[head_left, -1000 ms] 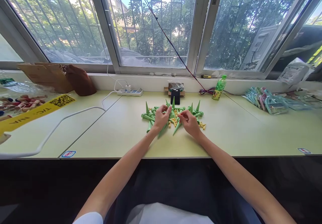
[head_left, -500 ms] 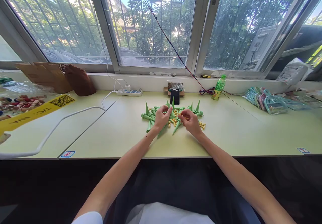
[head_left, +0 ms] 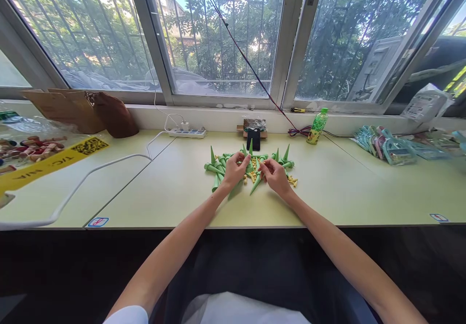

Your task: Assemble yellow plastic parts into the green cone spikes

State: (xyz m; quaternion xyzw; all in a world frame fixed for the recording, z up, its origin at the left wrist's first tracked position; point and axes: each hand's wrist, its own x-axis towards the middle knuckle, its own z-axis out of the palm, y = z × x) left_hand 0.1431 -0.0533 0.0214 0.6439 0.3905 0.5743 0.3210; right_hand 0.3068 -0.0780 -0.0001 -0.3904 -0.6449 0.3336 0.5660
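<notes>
Over a pile of green plastic cones (head_left: 217, 168) and small yellow pieces (head_left: 292, 181), both of my hands work close together. My left hand (head_left: 235, 170) is closed, its thumb and fingers around a green cone-like piece (head_left: 249, 167), partly hidden by the fingers. Just to the right, the fingertips of my right hand (head_left: 275, 174) are pinched together; what they hold is too small to make out. One loose green cone (head_left: 256, 184) points toward me below the hands. A few cones stand upright, such as the green cone (head_left: 286, 152) at the right.
Behind the pile are a black phone (head_left: 253, 139) and a small box (head_left: 255, 125). A green-capped bottle (head_left: 317, 126) stands right of them. A power strip (head_left: 187, 133) and white cable (head_left: 105, 165) lie left. Packaged items (head_left: 389, 145) are at right, a brown bag (head_left: 114, 116) at left.
Both hands stay in nearly the same place. The right fingers have shifted very slightly; the cones and the rest of the table look the same.
</notes>
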